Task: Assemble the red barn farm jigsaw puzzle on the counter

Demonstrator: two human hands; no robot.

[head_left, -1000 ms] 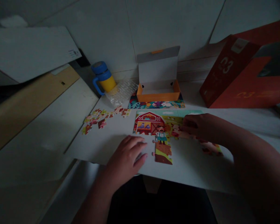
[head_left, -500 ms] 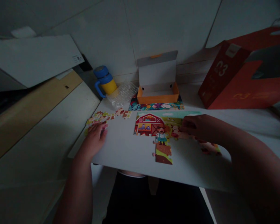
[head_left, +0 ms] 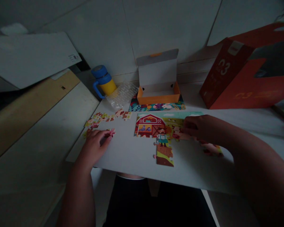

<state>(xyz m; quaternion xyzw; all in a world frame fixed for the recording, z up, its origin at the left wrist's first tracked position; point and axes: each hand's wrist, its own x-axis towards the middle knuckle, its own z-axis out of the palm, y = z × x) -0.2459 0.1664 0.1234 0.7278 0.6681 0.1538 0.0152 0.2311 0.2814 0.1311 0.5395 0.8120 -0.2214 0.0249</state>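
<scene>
Hands [head_left: 92, 145]: two. Partly joined farm jigsaw [head_left: 148, 123]: one. Loose jigsaw pieces [head_left: 104, 117]: several, uncountable. Blue-and-yellow mug [head_left: 106, 84]: one. Clear plastic wrapper [head_left: 123, 94]: one. Open orange carton [head_left: 158, 100]: one. Red box [head_left: 241, 82]: one.

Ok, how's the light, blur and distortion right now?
Head view: dim throughout, no strong glare, dark trousers nearly black. Head view again: loose puzzle pieces soft in detail; red box seemingly stretched toward the right edge.

Hands [head_left: 94, 144] and forearms [head_left: 82, 192] bare; black legwear [head_left: 132, 201], thin pale edge [head_left: 130, 177].
</scene>
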